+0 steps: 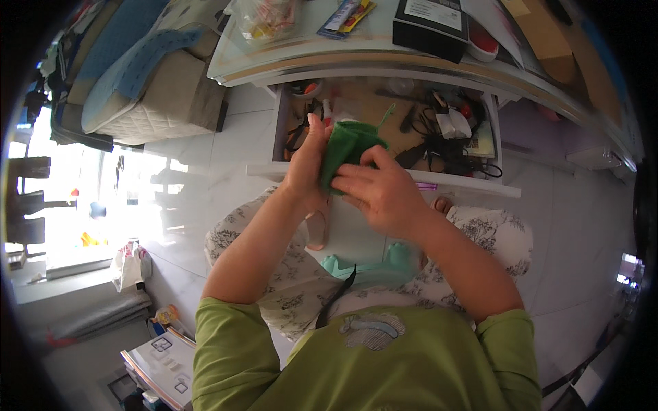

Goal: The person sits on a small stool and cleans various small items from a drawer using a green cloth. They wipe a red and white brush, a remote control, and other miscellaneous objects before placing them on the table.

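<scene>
A small green fabric pouch (349,146) with a thin green cord at its top is held up before me, over the front of an open drawer (462,186). My left hand (308,159) grips the pouch along its left side, thumb upward. Against its lower right face lie the bent fingers of my right hand (380,192), with the index finger near the upper edge; they hold the pouch too. Whether anything is inside the pouch cannot be seen. Behind it, the drawer holds tangled black cables (442,154), a white packet (453,124) and other small items.
Above the drawer, a glass-topped table (303,55) bears a black box (431,25), a plastic bag (264,20) and a blister-packed tube (342,19). An upholstered sofa (154,97) stands at the left. A mint-green stool (370,272) shows between my legs.
</scene>
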The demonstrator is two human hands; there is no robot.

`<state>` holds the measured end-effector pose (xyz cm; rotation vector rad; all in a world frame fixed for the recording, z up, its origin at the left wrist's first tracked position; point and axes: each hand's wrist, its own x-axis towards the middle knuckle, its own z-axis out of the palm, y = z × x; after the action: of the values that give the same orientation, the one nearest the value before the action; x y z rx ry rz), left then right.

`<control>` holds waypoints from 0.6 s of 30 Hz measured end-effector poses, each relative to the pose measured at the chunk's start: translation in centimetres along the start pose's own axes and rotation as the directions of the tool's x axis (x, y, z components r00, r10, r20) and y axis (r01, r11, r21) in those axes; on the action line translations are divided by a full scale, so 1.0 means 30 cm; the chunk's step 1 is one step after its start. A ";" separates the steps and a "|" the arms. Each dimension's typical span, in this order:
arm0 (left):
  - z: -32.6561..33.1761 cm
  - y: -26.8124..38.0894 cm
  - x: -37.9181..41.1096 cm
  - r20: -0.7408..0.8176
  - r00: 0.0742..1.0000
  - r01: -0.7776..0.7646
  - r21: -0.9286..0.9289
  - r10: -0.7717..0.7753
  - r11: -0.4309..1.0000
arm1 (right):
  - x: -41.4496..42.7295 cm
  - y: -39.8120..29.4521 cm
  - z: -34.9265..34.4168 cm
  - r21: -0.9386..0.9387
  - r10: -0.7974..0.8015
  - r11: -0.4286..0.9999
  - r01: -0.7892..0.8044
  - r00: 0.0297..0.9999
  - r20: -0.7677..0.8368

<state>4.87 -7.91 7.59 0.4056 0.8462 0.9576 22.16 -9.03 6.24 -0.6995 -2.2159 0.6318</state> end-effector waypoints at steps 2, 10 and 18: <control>-0.010 -0.006 0.003 -0.009 1.000 0.001 -0.011 -0.001 1.000 | 0.006 0.006 -0.004 -0.077 -0.028 0.997 0.030 0.999 0.022; -0.022 -0.021 0.006 -0.094 0.995 0.029 -0.013 -0.030 0.999 | 0.066 0.069 -0.014 -0.282 0.008 0.959 -0.037 0.995 -0.102; -0.005 -0.026 0.028 -0.219 0.975 0.023 0.010 -0.020 1.000 | 0.025 0.050 -0.016 -0.245 -0.091 0.966 0.078 0.995 -0.040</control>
<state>5.42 -7.62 6.62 0.3043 1.0556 0.9889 22.50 -7.35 5.97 -0.7300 -2.2846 0.2976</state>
